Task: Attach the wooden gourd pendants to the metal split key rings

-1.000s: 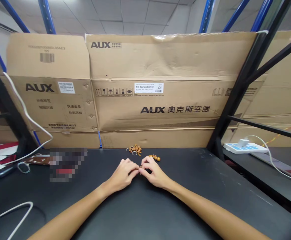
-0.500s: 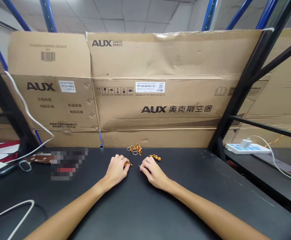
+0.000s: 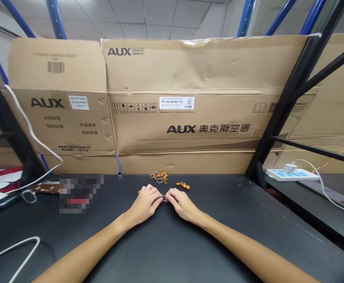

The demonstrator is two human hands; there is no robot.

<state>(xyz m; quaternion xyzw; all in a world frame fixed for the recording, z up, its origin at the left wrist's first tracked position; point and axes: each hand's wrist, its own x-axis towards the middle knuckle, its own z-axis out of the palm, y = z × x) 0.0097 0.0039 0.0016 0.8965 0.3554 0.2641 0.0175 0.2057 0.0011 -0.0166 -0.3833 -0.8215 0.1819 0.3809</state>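
Head: left hand (image 3: 144, 203), right hand (image 3: 182, 204) pinching one ring (image 3: 165, 198).

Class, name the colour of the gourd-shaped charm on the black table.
The gourd-shaped charm is orange-brown, shown best in the head view.

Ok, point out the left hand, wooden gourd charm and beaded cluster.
Left hand (image 3: 144, 203): head view, back of hand.
Wooden gourd charm (image 3: 183, 186): head view, gourd's middle.
Beaded cluster (image 3: 159, 176): head view, central beads.

ahead of the left hand (image 3: 144, 203) and right hand (image 3: 182, 204), wooden keychains (image 3: 159, 176) lie in the way, with cardboard cartons (image 3: 189, 125) standing along the far edge of the table (image 3: 219, 220).
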